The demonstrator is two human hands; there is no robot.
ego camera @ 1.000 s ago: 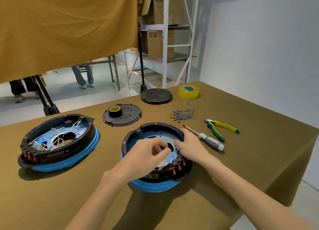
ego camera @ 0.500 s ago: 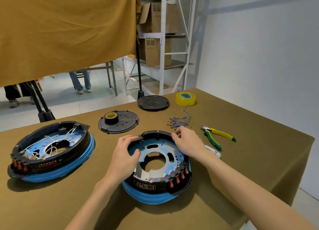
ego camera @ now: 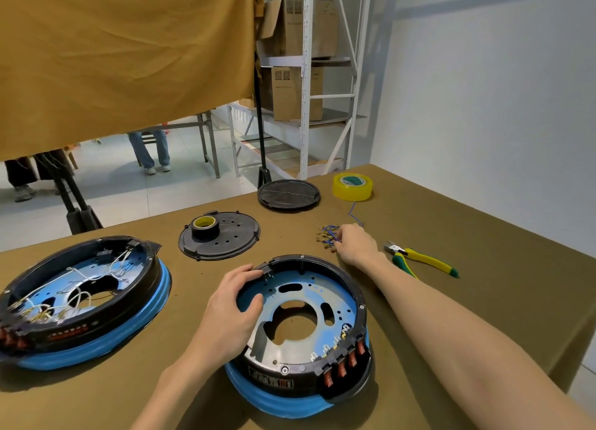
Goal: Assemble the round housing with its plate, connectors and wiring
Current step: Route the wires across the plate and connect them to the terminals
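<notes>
Olive-brown cloth covers the tabletop [ego camera: 483,236] on which we see the work laid out. Nearest the viewer sits the round black housing with a blue rubber skirt [ego camera: 298,336], its blue metal plate [ego camera: 309,313] lying inside and a row of red switches [ego camera: 343,363] along its near right edge. Our left hand [ego camera: 230,313] grips the housing's left rim, thumb inside on the plate and fingers curled over the wall. Our right hand [ego camera: 354,244] reaches beyond the housing to the bundle of short blue wires with brass connectors [ego camera: 327,236]; its fingertips touch the bundle, but we cannot tell whether they pinch a wire. Just right of that hand lie yellow-and-green pliers [ego camera: 419,260]. At far left stands a second, already wired housing [ego camera: 80,300]. Farther back lie a perforated black disc carrying a black tape roll [ego camera: 219,237], a ribbed black lid [ego camera: 288,194] and a yellow tape roll [ego camera: 352,187].
</notes>
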